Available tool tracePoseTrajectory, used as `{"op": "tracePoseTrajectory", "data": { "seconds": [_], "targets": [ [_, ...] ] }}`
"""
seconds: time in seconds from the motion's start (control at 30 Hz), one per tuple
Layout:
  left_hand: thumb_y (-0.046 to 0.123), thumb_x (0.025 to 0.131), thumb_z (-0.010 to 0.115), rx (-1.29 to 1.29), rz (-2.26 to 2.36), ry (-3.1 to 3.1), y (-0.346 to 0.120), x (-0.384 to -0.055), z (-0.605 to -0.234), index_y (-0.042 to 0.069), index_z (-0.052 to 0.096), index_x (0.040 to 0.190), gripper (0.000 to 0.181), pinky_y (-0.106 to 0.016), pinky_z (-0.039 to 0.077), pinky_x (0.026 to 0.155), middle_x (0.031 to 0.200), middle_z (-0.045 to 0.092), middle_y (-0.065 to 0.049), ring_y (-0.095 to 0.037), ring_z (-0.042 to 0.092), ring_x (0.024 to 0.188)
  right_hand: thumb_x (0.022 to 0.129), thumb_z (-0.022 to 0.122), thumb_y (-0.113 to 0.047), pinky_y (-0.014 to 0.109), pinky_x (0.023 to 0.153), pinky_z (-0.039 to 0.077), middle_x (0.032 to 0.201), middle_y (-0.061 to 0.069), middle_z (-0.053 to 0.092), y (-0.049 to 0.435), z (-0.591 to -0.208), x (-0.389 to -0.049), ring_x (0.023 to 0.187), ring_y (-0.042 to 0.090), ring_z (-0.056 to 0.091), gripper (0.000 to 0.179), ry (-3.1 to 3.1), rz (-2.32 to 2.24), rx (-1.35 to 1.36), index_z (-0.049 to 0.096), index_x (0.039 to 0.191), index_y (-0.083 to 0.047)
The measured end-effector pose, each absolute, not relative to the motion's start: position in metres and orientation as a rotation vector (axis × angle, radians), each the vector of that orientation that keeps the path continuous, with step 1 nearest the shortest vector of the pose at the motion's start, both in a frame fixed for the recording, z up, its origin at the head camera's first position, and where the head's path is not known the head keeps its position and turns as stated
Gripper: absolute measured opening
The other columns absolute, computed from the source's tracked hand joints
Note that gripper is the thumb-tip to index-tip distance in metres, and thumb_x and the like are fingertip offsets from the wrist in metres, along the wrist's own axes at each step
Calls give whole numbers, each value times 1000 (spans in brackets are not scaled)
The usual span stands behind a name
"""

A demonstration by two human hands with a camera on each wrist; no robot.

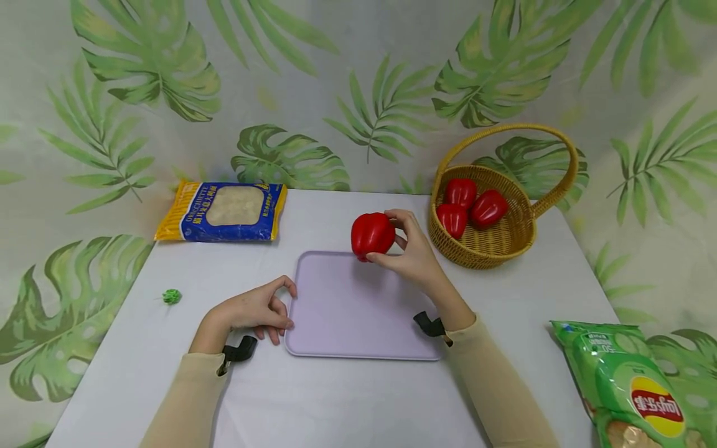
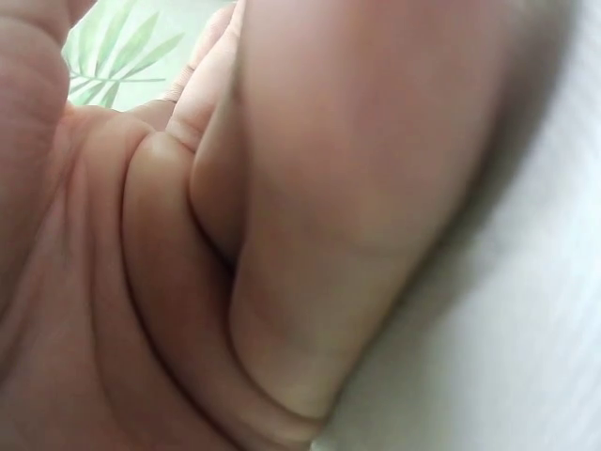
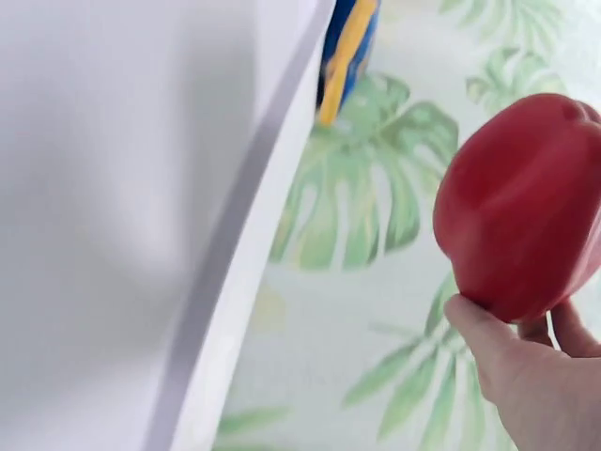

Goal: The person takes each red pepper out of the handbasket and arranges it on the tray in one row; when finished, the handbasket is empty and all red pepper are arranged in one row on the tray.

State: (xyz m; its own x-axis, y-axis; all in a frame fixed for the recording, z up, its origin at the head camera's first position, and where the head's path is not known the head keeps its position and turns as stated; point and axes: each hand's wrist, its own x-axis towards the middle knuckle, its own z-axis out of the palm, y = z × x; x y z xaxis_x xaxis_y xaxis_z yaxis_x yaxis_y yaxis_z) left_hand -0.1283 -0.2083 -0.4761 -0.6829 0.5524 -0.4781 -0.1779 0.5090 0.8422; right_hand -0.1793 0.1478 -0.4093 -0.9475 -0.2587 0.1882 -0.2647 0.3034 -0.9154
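Observation:
My right hand (image 1: 413,252) holds a glossy red bell pepper (image 1: 372,234) between thumb and fingers, above the back part of a pale purple tray (image 1: 358,317). In the right wrist view the pepper (image 3: 526,202) shows its lobed sides, with the thumb at its lower end. My left hand (image 1: 259,309) is at the tray's left edge, fingers bent and fingertips on the rim. The left wrist view is filled by the palm and curled fingers (image 2: 319,207); the tray is hidden there.
A wicker basket (image 1: 482,258) with a tall handle stands at the back right, with three red pepper-like pieces (image 1: 488,208) inside. An orecchiette pasta bag (image 1: 224,211) lies back left. A small green tuft (image 1: 171,296) is on the left. A green chip bag (image 1: 633,379) lies front right.

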Motion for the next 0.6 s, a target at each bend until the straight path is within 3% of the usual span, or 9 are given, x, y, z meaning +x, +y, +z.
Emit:
{"op": "tracePoseTrajectory", "data": {
  "seconds": [0.6],
  "targets": [
    [22,93,82,246,1207,1996,-207,-130,-475,14,39,136,62,-24,53,52,84,78,-9,-23,77,66,83,89,-18,51,113,53,153,12,48,61,-435,-172,139,33,52,84,-2720,1727,695,43,153,-7]
  ]
}}
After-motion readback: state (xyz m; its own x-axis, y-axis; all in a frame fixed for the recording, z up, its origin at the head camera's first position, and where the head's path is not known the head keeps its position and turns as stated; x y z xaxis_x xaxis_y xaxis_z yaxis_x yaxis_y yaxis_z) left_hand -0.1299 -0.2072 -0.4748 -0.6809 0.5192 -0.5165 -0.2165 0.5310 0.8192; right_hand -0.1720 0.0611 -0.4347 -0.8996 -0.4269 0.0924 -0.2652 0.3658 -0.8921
